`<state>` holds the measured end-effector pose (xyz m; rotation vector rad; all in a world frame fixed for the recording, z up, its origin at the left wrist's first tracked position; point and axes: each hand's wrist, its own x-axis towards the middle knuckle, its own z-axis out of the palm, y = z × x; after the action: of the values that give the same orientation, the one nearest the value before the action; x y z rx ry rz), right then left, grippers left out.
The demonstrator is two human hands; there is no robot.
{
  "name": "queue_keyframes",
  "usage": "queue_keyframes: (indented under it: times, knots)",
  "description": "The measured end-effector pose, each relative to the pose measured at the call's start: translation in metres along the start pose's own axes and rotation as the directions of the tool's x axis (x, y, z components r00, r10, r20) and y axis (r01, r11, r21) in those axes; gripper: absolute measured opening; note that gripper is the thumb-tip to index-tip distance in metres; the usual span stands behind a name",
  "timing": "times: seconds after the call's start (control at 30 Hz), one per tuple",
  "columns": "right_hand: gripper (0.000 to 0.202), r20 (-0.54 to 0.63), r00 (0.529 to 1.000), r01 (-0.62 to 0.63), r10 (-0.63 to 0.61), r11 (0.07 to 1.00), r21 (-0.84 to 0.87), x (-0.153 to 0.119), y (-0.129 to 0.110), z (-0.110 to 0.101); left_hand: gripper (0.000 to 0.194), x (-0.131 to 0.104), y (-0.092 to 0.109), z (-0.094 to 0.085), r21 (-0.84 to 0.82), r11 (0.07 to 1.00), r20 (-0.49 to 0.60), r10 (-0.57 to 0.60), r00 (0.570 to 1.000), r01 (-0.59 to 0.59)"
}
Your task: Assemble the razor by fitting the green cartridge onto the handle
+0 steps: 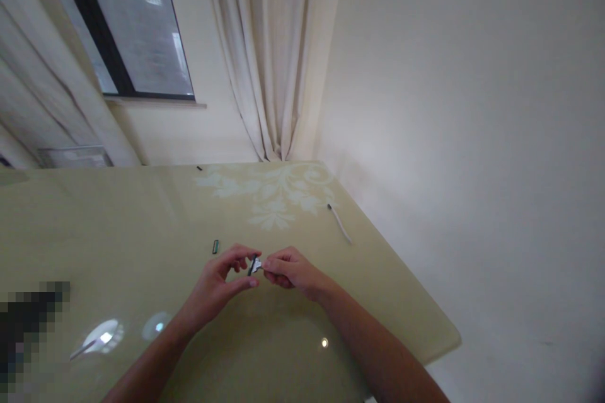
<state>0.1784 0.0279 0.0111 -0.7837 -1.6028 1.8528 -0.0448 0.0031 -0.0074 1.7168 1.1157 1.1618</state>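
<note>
Between my hands is a small razor head [256, 265], with a dark narrow strip on its left and a silver-white part on its right. My left hand [218, 282] spans the dark strip, the index finger at its upper end and the thumb at its lower end. My right hand [292, 272] is closed, thumb and fingers pinching the silver end; the fingertips hide part of it. Just beyond my left hand lies a small dark rectangular piece [216, 246] with a green stripe, resembling a razor cartridge. Both hands are above the table.
A slim white handle [341, 227] with a dark tip lies near the right edge of the glossy table [387, 302]. A thin grey stick [82, 351] lies at lower left, below a blurred dark shape [28, 321]. A tiny dark item [199, 168] sits at the far edge. Wall and curtains stand behind.
</note>
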Motion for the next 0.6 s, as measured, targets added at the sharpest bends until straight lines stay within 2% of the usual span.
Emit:
queue_keyframes:
  times: [0.37, 0.5, 0.6]
  knots:
    - [0.050, 0.001, 1.000, 0.017, -0.017, 1.000, 0.002, -0.0006, -0.0001, 0.0021, 0.046, -0.0003, 0.0017, -0.0006, -0.044, 0.999, -0.013, -0.017, 1.000, 0.016]
    - [0.053, 0.023, 0.999, 0.048, -0.046, 0.995, -0.089, -0.0012, -0.0002, -0.0003, 0.045, -0.0008, -0.0009, -0.0007, -0.073, 0.997, -0.035, -0.016, 0.999, 0.014]
    - [0.052, -0.012, 0.995, 0.098, -0.102, 0.979, -0.179, -0.0022, 0.0006, 0.0007, 0.045, -0.0007, -0.0004, -0.0003, -0.072, 0.997, -0.052, -0.034, 0.998, 0.030]
